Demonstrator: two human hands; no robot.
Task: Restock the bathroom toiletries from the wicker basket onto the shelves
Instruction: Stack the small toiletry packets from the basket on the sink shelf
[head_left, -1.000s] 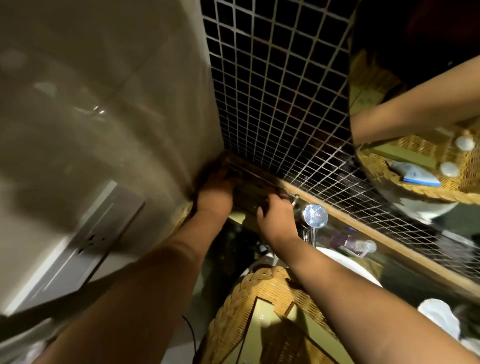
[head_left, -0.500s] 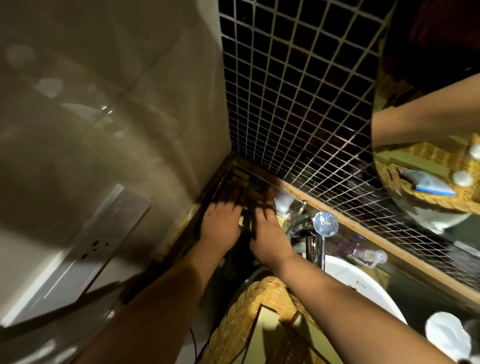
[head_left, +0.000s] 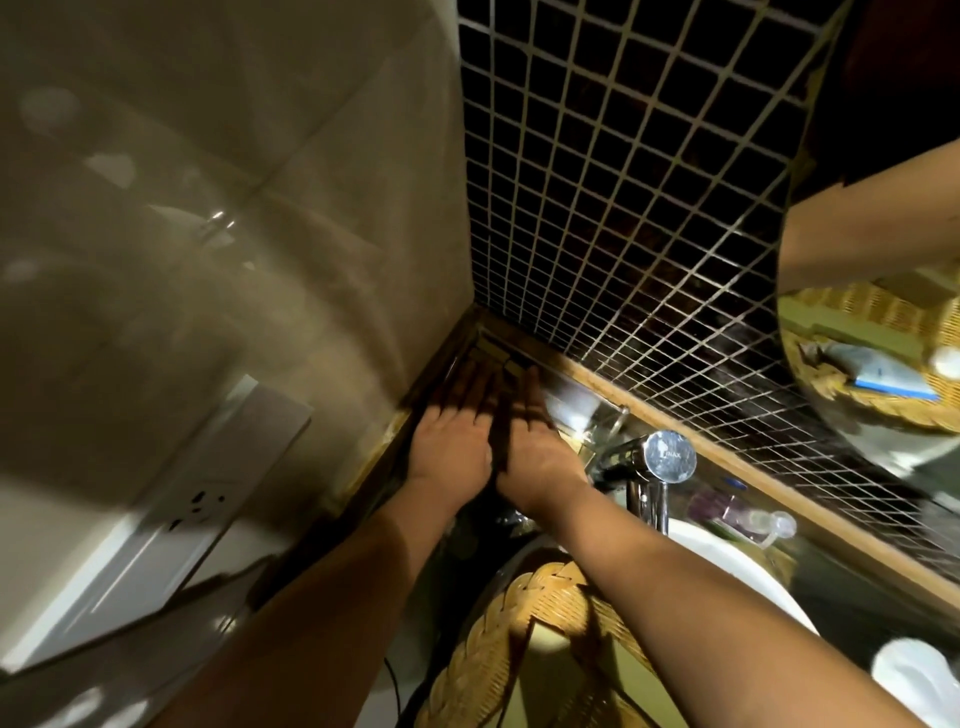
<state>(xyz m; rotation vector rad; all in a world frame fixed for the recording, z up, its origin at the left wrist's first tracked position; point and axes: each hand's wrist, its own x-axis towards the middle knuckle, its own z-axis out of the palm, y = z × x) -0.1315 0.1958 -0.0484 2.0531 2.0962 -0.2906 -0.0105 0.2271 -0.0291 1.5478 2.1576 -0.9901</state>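
Head view: left hand (head_left: 449, 447) and right hand (head_left: 537, 452) lie flat, fingers spread, grasping nothing, on small flat packets (head_left: 496, 358) in shelf (head_left: 675, 441) corner. Packets look light, thin, slippery; pinch by edges. Basket (head_left: 498, 644) below.
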